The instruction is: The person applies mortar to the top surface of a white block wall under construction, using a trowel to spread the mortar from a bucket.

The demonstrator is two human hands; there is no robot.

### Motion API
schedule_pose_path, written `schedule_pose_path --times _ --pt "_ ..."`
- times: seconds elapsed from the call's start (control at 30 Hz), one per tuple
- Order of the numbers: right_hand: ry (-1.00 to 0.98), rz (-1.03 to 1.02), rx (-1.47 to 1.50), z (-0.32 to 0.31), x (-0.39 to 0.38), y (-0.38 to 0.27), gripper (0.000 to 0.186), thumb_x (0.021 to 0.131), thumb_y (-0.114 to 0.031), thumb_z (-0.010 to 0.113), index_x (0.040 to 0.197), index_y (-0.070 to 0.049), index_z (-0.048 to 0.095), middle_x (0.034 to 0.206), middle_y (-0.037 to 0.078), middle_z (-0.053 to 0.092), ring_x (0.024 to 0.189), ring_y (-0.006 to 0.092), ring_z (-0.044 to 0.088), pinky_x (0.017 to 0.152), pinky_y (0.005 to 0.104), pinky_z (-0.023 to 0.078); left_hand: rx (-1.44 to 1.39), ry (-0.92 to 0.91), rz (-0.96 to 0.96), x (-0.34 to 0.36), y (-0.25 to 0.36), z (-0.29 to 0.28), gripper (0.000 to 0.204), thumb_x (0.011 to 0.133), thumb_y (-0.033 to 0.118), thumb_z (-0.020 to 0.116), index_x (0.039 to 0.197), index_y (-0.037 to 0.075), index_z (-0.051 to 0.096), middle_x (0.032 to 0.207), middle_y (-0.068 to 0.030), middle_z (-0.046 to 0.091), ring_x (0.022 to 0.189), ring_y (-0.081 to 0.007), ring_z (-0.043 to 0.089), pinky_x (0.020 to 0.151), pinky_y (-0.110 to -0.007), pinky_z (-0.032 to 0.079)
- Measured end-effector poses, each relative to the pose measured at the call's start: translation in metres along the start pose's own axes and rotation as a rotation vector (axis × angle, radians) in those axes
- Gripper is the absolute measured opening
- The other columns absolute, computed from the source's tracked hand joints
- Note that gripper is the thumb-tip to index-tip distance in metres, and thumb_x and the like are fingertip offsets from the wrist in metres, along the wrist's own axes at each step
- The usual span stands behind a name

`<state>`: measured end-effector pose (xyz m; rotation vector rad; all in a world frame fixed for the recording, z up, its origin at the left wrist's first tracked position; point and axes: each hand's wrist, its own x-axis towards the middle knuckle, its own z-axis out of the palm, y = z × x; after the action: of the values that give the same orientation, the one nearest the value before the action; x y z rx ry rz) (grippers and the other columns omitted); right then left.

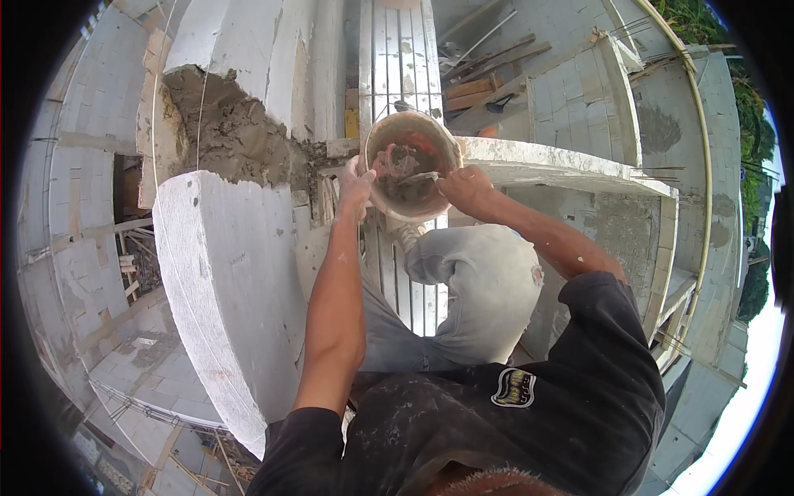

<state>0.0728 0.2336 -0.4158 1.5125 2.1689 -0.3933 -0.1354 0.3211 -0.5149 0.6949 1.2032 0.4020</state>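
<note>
A round, mortar-crusted bucket stands in front of me, above a slatted metal plank. Its inside is smeared with reddish and grey remains, and some wet mortar lies low in it. My left hand is closed on the bucket's left rim, thumb near the edge. At the right side, my right hand is wrapped round the handle of a trowel; the handle is mostly hidden by the fingers. The trowel's blade reaches into the bucket, pointing left.
To my left runs a white block wall, with a gap filled by rough wet mortar and a string line along it. The slatted plank extends ahead. Right of the bucket juts a pale wall top. Loose boards lie beyond.
</note>
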Motion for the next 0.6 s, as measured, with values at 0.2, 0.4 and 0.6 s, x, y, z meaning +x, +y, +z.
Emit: schedule_pose_path --times 0.2,0.4,0.6 --pt "0.315 0.309 -0.076 0.008 0.013 0.004 0.041 0.088 -0.019 0.058 0.125 -0.003 0.052 0.097 0.015 0.066 0.077 0.0254 0.068 0.064 0.0360 0.053 0.325 -0.048 0.641 0.004 0.003 0.007 0.049 0.084 0.005 0.057 0.132 0.000 0.049 0.124 -0.0205 0.058 0.116 -0.0310 0.057 0.102 -0.040 0.040" --pt "0.158 0.177 -0.018 0.034 0.001 -0.020 0.038 0.089 -0.015 0.054 0.126 -0.006 0.051 0.098 0.016 0.065 0.080 0.0265 0.069 0.066 0.0375 0.054 0.616 -0.015 0.579 -0.021 0.014 0.010 0.054 0.087 0.012 0.060 0.137 0.001 0.043 0.136 -0.0211 0.052 0.128 -0.0338 0.049 0.107 -0.040 0.036" --pt "0.169 0.437 -0.081 0.005 -0.001 -0.002 0.032 0.084 -0.013 0.062 0.113 -0.001 0.058 0.087 0.011 0.067 0.081 0.0241 0.069 0.059 0.0324 0.054 0.578 0.045 0.597 -0.030 0.017 0.040 0.050 0.088 0.011 0.061 0.134 0.002 0.044 0.129 -0.0235 0.056 0.120 -0.0418 0.053 0.101 -0.044 0.041"
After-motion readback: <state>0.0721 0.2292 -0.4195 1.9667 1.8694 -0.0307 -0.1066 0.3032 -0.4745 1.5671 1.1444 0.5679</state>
